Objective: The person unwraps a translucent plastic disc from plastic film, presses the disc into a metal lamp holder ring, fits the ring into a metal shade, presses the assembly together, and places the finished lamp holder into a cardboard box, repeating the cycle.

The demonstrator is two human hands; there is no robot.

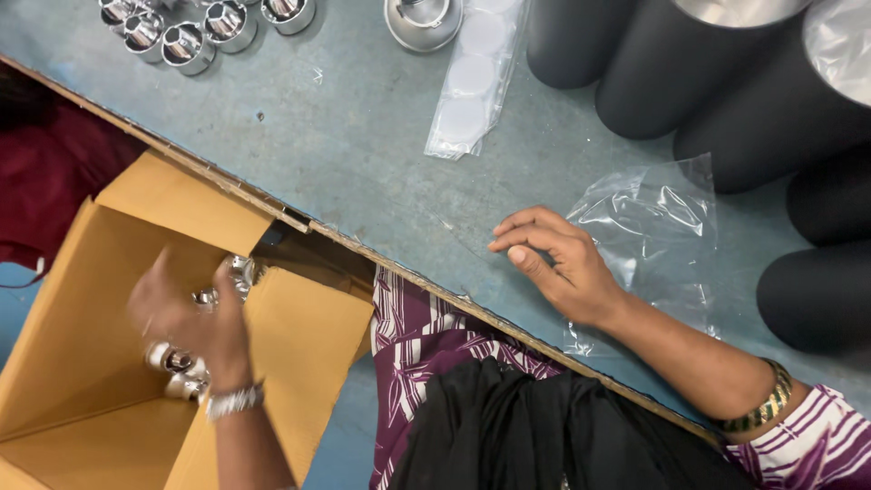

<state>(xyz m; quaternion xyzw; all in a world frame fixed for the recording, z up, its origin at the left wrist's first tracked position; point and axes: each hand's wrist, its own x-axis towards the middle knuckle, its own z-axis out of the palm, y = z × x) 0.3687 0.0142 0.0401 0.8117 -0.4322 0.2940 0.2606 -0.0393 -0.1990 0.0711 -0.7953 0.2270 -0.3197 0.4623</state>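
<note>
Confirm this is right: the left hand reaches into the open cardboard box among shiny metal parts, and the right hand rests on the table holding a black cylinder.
Not quite. In the head view the right hand holds no black cylinder; it rests on the table beside a clear plastic bag. The left hand is in the cardboard box among metal parts.

packing workshop | worn bench [363,136] | chrome fittings [186,45] | cardboard box [82,345] | black cylinders [671,63]

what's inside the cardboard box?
In the cardboard box, the left hand is among shiny chrome cylindrical parts; several show around the fingers. The hand is motion-blurred, so its grip is unclear. The hand and flaps cover the rest of the contents and the box bottom.
</note>
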